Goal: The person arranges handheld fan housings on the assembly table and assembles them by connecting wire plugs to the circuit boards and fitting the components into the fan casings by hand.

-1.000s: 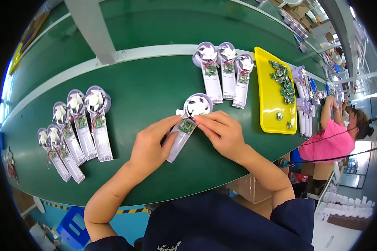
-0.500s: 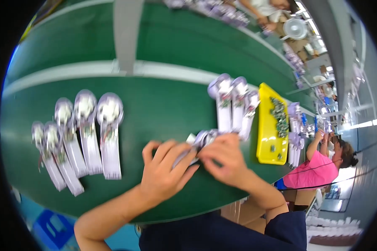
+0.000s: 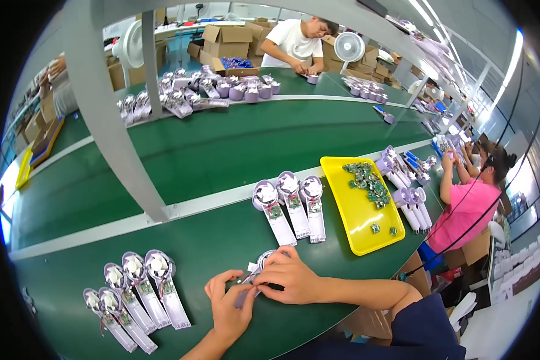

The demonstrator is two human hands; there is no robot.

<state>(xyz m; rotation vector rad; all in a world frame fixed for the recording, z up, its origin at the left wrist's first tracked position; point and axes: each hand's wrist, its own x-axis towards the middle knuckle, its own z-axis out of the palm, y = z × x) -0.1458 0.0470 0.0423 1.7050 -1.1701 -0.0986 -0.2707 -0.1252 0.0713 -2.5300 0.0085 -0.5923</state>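
Observation:
Between my hands is a lilac handheld fan (image 3: 266, 258), its round head partly covered by my right fingers. My left hand (image 3: 229, 312) is closed on the fan's handle, thumb and fingers pinching it. My right hand (image 3: 291, 277) pinches at the spot where head and handle meet, on some small part too hidden to name. Just beyond lie three opened lilac fans (image 3: 289, 207) with white blades and small green boards showing. Several similar fans (image 3: 139, 289) form a slanted row to the left of my hands.
A yellow tray (image 3: 359, 233) with small green circuit boards (image 3: 369, 185) stands to the right. Past it lie more fans (image 3: 411, 201). A grey upright post (image 3: 117, 132) rises from the rail. Across the green conveyor (image 3: 234, 141) a person works; another in pink sits at right.
The view has swung upward and turned, showing more of the far side of the room. Both hands stay together on the fan, with the right forearm now lying more sideways.

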